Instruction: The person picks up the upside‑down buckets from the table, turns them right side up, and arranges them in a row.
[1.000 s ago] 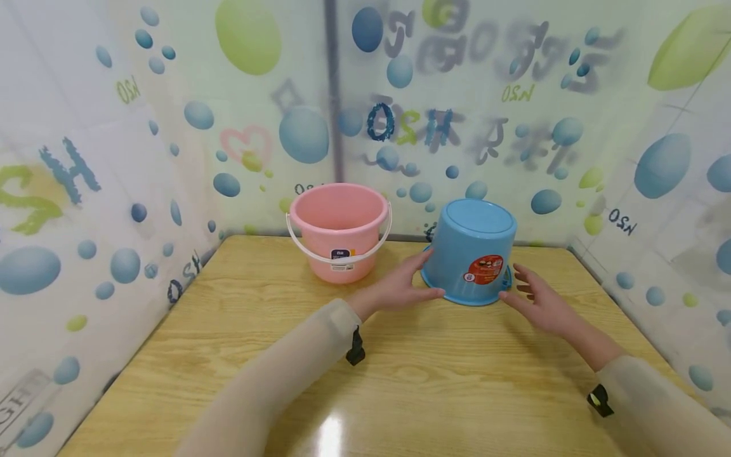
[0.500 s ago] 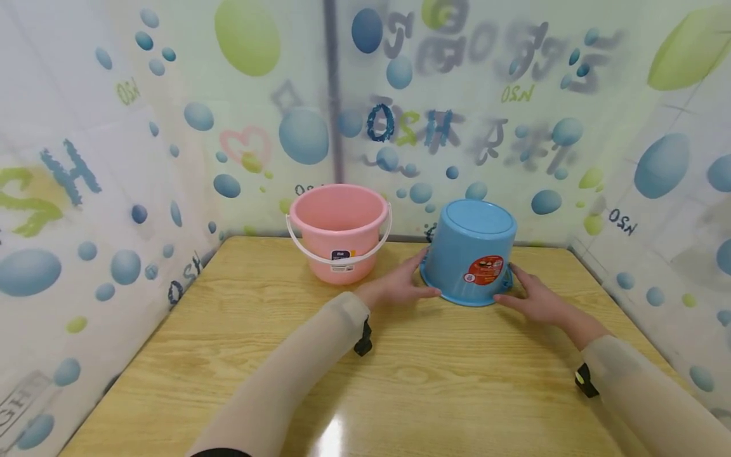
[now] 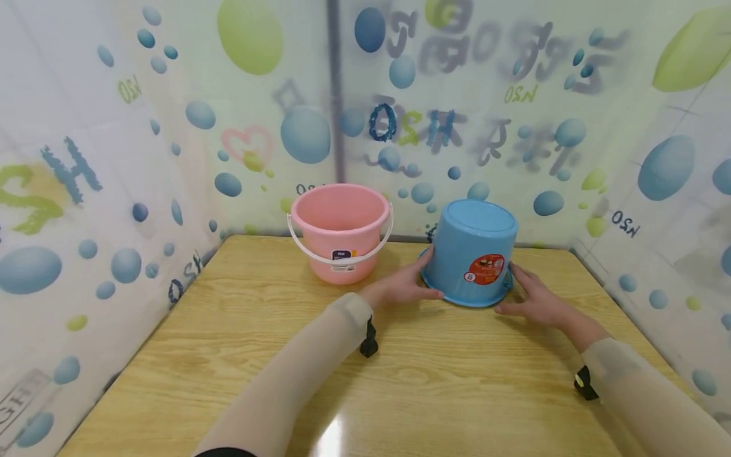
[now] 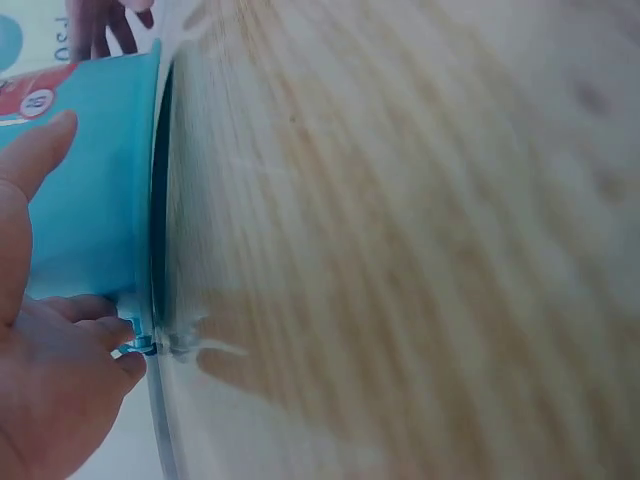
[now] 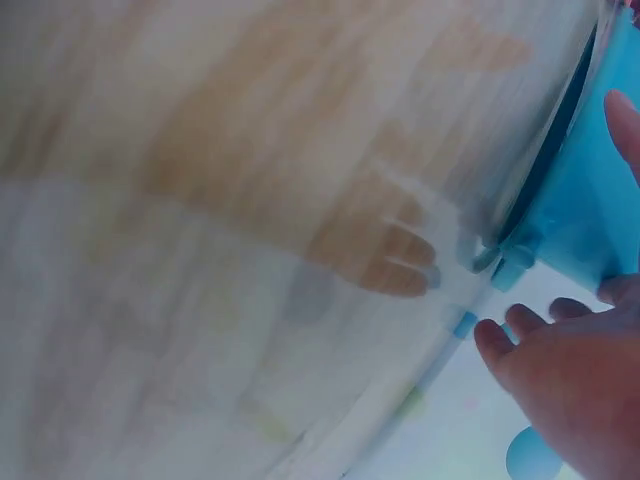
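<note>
A light-blue bucket [image 3: 476, 254] with a red label stands upside down at the right of the table, its rim downward. On its left side is my left hand [image 3: 407, 284], thumb toward the front and fingers toward the back. The left wrist view shows those fingers [image 4: 95, 330] right at the rim, by a small lug. My right hand [image 3: 537, 301] is at the bucket's right side, thumb and fingers spread apart. In the right wrist view its fingertips [image 5: 525, 322] are near another lug at the rim.
A pink bucket [image 3: 342, 235] stands upright to the left of the blue one, its white handle [image 3: 358, 258] hanging down across the front. Both are on a glossy wood-grain table [image 3: 257, 355]. Patterned curtains [image 3: 491, 127] enclose the back and sides.
My right hand has moved left, in to the side of the blue bucket. My left forearm has shifted slightly forward and right. Both buckets stay about where they were.
</note>
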`<state>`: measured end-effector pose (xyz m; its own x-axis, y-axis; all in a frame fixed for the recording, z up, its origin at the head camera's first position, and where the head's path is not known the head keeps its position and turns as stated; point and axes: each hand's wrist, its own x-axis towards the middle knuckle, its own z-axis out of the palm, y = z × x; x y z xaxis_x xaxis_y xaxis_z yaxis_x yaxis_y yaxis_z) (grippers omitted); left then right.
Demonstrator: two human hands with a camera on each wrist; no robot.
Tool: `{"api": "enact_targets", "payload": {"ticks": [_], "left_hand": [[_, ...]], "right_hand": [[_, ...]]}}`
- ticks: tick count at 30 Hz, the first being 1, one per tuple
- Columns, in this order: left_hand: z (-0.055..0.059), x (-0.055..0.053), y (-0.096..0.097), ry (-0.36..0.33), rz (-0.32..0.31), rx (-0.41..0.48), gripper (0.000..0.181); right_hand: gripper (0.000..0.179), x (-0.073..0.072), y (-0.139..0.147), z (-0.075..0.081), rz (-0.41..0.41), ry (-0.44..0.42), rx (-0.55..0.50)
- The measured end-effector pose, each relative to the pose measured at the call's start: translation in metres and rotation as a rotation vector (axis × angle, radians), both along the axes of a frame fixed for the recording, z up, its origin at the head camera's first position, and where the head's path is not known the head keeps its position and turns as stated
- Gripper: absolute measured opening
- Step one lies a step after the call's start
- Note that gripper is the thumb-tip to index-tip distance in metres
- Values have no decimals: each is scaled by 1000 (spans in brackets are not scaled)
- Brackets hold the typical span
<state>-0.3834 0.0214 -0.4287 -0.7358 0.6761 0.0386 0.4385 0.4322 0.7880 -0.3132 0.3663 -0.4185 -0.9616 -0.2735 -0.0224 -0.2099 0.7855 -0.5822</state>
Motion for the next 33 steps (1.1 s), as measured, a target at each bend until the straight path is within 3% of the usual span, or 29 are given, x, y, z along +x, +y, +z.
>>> {"api": "enact_targets", "payload": {"ticks": [4,9,16,23,29,33], "left_hand": [[0,2,-2,-8,10,60,118],[0,1,-4,40,6,107,119],[2,7,-7,40,61,96,120],[14,11,-11,20,108,111,117],[20,10,-16,38,62,149,115],[23,10,-18,-6,53,204,110]], "right_hand": [[124,1,-1,1,11,37,-59],[118,1,-3,5,16,105,-100],[114,6,-5,4,34,171,-149],[109,12,-10,5,25,226,-229],[97,19,-14,8,-37,210,-216],[84,22,-17,12,-68,233,-242]]}}
